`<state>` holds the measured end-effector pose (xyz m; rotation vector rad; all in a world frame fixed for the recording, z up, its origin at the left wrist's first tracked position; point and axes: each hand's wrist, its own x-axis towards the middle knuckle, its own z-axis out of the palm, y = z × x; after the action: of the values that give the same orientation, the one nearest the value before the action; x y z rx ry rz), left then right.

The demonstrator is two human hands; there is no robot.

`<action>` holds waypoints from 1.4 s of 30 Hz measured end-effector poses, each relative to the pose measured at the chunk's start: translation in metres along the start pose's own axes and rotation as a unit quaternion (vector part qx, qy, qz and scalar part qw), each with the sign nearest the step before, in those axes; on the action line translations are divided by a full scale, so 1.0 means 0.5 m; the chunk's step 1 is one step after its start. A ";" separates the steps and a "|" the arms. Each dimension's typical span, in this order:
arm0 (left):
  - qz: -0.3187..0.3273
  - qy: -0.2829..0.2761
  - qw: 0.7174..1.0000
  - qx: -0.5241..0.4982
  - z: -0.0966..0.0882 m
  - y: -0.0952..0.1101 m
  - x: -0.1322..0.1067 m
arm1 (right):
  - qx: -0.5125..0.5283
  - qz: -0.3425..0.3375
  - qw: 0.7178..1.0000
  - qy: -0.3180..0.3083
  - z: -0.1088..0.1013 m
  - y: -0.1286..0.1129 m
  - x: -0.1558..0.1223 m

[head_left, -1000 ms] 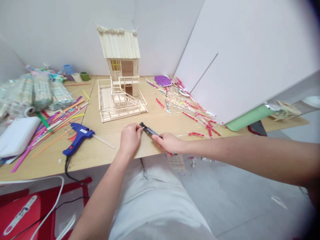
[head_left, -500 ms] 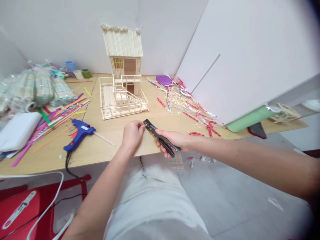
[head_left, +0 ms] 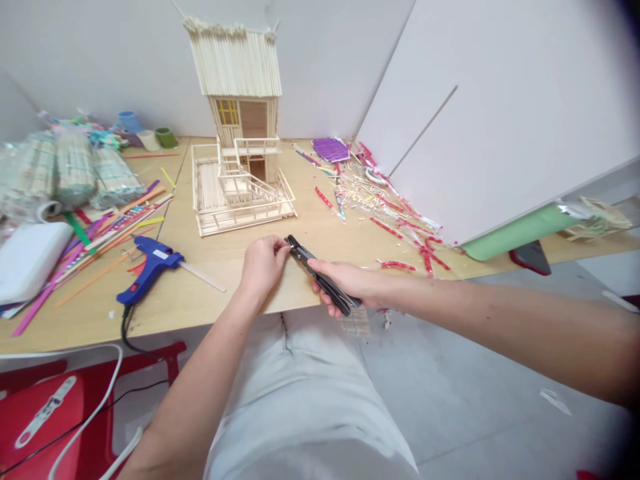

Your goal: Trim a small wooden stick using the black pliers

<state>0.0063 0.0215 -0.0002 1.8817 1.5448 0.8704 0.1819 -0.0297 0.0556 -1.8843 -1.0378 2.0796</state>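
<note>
My right hand (head_left: 345, 280) is closed round the handles of black pliers (head_left: 315, 270), whose jaws point left toward my left hand. My left hand (head_left: 261, 267) is curled in a pinch right at the jaw tips, holding something too small to make out. Both hands hover over the front edge of the wooden table (head_left: 210, 293). Behind them stands a stick-built model house (head_left: 240, 127) with a fenced porch.
A blue glue gun (head_left: 147, 267) lies left of my hands, its cord hanging off the edge. Coloured sticks (head_left: 100, 233) and wrapped stick bundles (head_left: 70, 173) fill the left. Red and pale scraps (head_left: 390, 213) litter the right beside a white board (head_left: 500, 120). A red stool (head_left: 50, 413) stands below.
The pliers' handles have spread a little and my right hand's grip has shifted back along them. The view has moved slightly closer to the house.
</note>
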 end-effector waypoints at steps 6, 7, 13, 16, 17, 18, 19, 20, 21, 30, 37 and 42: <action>-0.003 -0.003 1.000 0.010 0.001 0.001 0.002 | 0.001 -0.010 1.000 0.019 0.006 0.000 -0.004; -0.003 -0.003 1.000 0.009 0.001 0.000 0.002 | -0.001 -0.013 1.000 0.024 0.006 0.000 -0.004; -0.005 -0.011 1.000 0.014 0.003 -0.001 0.005 | -0.046 -0.040 0.996 0.061 0.012 0.004 0.001; -0.004 -0.010 1.000 0.019 0.002 0.002 0.004 | -0.087 -0.051 0.991 0.090 0.017 0.006 0.004; -0.004 -0.010 1.000 0.020 0.002 0.003 0.004 | -0.101 -0.053 0.989 0.099 0.020 0.006 0.004; -0.004 -0.009 1.000 0.021 0.002 0.003 0.003 | -0.115 -0.054 0.986 0.107 0.023 0.005 0.003; -0.004 -0.009 1.000 0.022 0.003 0.003 0.003 | -0.128 -0.055 0.984 0.115 0.026 0.004 0.001; -0.003 -0.008 1.000 0.022 0.003 0.003 0.003 | -0.140 -0.056 0.981 0.122 0.029 0.002 -0.001; -0.003 -0.008 1.000 0.022 0.004 0.002 0.003 | -0.153 -0.056 0.978 0.132 0.032 0.000 -0.004; -0.001 0.000 1.000 0.019 0.005 0.001 0.000 | -0.223 -0.066 0.956 0.179 0.038 -0.001 -0.009; 0.000 0.000 1.000 0.016 0.006 -0.003 0.002 | -0.199 -0.081 0.959 0.185 0.025 0.017 0.023; -0.001 0.001 1.000 0.008 0.006 -0.004 0.002 | -0.174 -0.100 0.963 0.180 0.026 0.019 0.022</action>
<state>0.0076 0.0230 -0.0037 1.8913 1.5577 0.8619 0.1708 -0.0359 0.0408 -2.1005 -1.4915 1.4426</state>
